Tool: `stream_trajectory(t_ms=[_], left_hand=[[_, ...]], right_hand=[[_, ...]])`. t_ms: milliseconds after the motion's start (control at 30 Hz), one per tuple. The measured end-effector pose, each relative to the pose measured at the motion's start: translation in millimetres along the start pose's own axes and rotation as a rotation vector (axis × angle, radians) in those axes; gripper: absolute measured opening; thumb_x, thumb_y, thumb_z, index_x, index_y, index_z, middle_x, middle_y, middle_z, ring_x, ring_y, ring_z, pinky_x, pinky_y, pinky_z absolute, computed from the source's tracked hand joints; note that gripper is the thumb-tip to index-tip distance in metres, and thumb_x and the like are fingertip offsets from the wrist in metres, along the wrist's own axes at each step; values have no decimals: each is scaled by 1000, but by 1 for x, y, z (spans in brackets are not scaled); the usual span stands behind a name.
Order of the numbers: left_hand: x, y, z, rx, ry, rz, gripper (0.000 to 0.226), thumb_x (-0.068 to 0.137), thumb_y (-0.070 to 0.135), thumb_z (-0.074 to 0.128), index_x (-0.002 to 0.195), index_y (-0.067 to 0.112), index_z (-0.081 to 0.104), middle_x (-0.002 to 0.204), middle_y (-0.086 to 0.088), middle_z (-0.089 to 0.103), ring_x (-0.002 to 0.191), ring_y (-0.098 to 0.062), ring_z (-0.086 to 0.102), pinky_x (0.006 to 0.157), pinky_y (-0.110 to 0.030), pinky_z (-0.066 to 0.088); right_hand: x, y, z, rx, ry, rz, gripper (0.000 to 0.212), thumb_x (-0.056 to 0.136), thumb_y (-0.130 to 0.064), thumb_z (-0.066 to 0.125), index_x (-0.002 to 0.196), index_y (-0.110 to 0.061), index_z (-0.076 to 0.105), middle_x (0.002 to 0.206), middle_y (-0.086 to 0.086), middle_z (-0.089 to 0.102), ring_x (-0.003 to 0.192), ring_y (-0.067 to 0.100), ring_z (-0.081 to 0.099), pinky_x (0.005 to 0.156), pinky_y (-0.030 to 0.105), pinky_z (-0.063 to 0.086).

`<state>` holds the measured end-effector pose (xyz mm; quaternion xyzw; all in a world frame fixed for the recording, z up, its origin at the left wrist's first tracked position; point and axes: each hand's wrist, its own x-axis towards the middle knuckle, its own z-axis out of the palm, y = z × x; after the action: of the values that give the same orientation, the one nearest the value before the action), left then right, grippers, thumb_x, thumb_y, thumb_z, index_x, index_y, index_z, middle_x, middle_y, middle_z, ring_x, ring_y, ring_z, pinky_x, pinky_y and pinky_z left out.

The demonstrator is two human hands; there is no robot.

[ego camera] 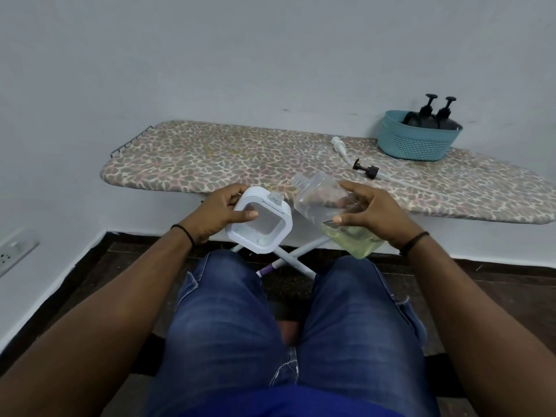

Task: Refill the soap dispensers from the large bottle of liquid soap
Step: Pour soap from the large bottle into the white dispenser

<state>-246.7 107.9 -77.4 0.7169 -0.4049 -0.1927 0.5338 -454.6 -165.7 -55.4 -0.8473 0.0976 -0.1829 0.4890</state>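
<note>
A: Where is the soap right now?

B: In the clear bottle, held in the right hand above the knees, just in front of the bench. The fingers are curled round its body, thumb on the near face. It is tilted, open neck up and to the left, and the yellowish soap pools in the low end.

A: And the dispenser?

B: The left hand grips the white dispenser, thumb across its clear window, other fingers wrapped behind the far edge. It sits just left of the bottle's neck, close by it, whether touching I cannot tell.

A: How will the bottle handle?

B: I judge it light, since it looks under half full, and the thin clear wall probably gives under a squeeze. Soap on the outside would make it slippery. The middle of the body, where it is held, seems the safest place; squeezing harder could push soap out fast.

A: The dispenser?

B: Stiff plastic, light, smooth-sided. Holding it by two opposite edges keeps it steady. Its small cap looks closed, so that likely needs opening before pouring.

A: Anything else about?

B: A black pump and a white pump lie loose on the bench, and a teal basket holds dark dispensers.
</note>
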Motion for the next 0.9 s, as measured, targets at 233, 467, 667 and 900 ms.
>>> stream_trajectory(t_ms=[233, 467, 667, 900], left_hand=[[1, -6, 1, 37, -5, 13, 42, 84, 5, 79, 123, 10, 64, 119, -11, 71, 106, -16, 67, 89, -24, 55], [2, -9, 2, 63, -37, -3, 47, 83, 9, 81, 126, 9, 64, 116, -7, 73, 102, -12, 70, 88, -24, 57], [2, -10, 2, 51, -37, -1, 48, 83, 11, 82, 127, 12, 64, 115, -5, 74, 104, -13, 70, 89, -25, 57], [2, -9, 2, 83, -51, -12, 44, 82, 6, 82, 122, 16, 65, 116, -4, 73, 103, -12, 70, 87, -23, 56]], right_hand=[[-1, 10, 4, -149, -35, -5, 84, 67, -22, 90, 140, -35, 50, 109, -12, 71, 88, 8, 71, 83, 17, 55], [0, 5, 3, -253, -93, -30, 82, 66, -23, 91, 132, -48, 50, 115, -17, 63, 83, -12, 62, 76, 9, 50], [3, 8, 2, -260, -103, -29, 82, 66, -23, 91, 138, -40, 54, 116, -18, 62, 85, -22, 58, 73, 3, 46], [5, 1, -2, -364, -159, -51, 83, 67, -25, 91, 138, -42, 52, 128, -26, 56, 97, -17, 56, 81, 5, 47]])
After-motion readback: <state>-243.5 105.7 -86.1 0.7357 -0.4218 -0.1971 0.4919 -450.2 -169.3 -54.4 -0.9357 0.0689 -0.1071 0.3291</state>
